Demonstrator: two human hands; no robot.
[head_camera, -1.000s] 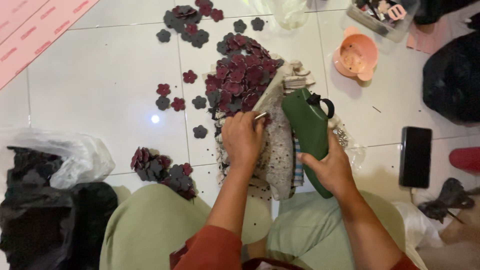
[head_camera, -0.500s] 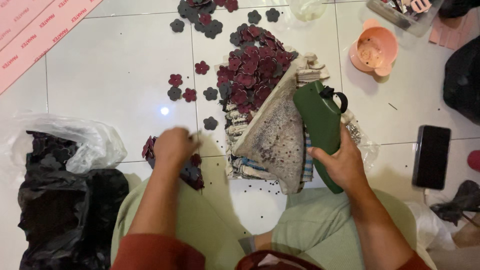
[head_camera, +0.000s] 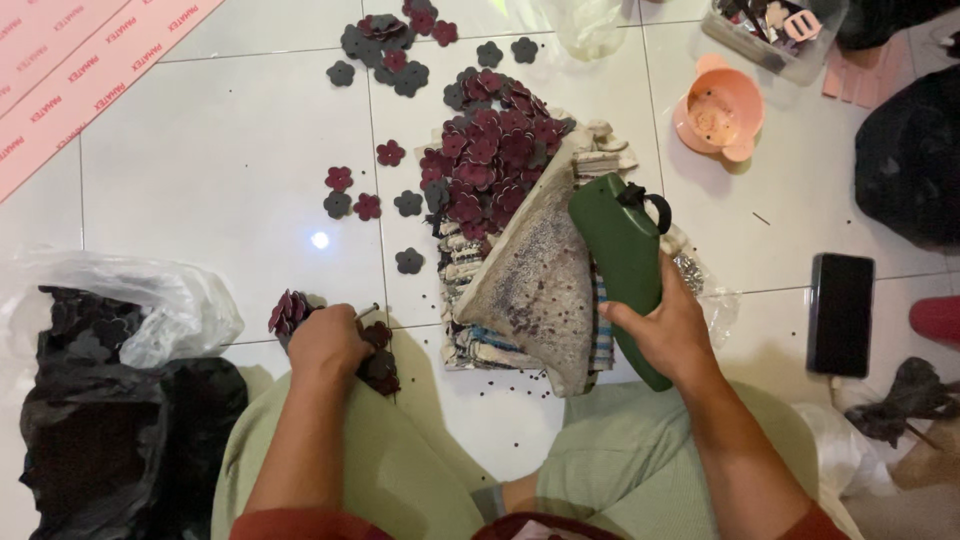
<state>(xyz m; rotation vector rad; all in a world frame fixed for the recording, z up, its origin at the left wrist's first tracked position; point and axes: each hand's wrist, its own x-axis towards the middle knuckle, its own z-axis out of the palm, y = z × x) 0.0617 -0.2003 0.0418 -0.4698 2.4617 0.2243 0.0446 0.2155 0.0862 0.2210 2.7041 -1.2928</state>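
White floor tiles (head_camera: 200, 170) fill the view from above, scattered with small flower-shaped cutouts in dark red and grey. A person sits on the floor, knees in pale green. The right hand (head_camera: 672, 335) is wrapped around a dark green tool (head_camera: 625, 265), fingers clamped on its lower end; the tool's long axis runs from the hand up and slightly left, its top end, with a black loop handle, pointing away from the person. It is smooth, slab-sided and rounded at the corners, and lies just beside a worn, speckled grey pad (head_camera: 545, 290) propped on a stack of folded cloth (head_camera: 478, 340). Beyond the pad sits a heap of flowers (head_camera: 490, 160). The left hand (head_camera: 325, 345) is closed, fingers together, on a smaller pile of flowers (head_camera: 380, 365) by the left knee. At far left, a clear plastic bag (head_camera: 150, 300) and a black bag (head_camera: 100, 450) hold more dark cutouts. A peach bowl (head_camera: 720, 112) at upper right holds a small round piece; a clear tub (head_camera: 765, 30) beyond it holds mixed bits, too small to tell. A black phone (head_camera: 840, 312) lies on the tiles at right.
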